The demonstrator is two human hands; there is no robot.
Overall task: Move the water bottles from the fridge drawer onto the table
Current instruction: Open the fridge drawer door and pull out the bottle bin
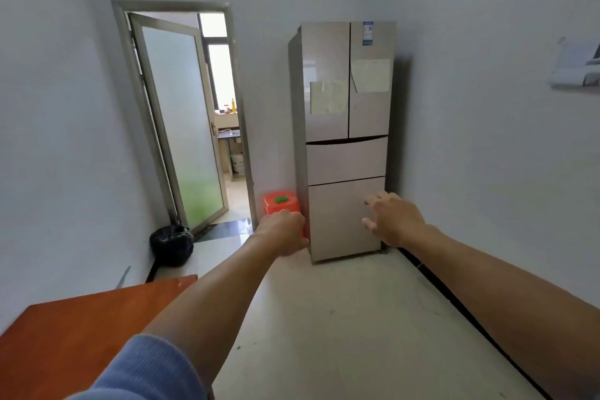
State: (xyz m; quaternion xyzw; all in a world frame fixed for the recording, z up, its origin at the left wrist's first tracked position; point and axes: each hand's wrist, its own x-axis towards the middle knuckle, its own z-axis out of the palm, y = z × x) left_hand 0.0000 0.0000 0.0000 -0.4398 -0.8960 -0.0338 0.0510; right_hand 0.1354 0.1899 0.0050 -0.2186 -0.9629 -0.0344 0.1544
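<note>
While the fridge drawers (346,160) at frame centre are shut, bottles hidden, the right grip (394,217) is spread open before the lower one, the left grip (285,230) curled empty; the counter (81,334) is seen lower left.

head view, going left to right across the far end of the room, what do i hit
black bin bag → orange stool → fridge → poster on the right wall. The glass door is left out, since it overlaps the bag.
</note>
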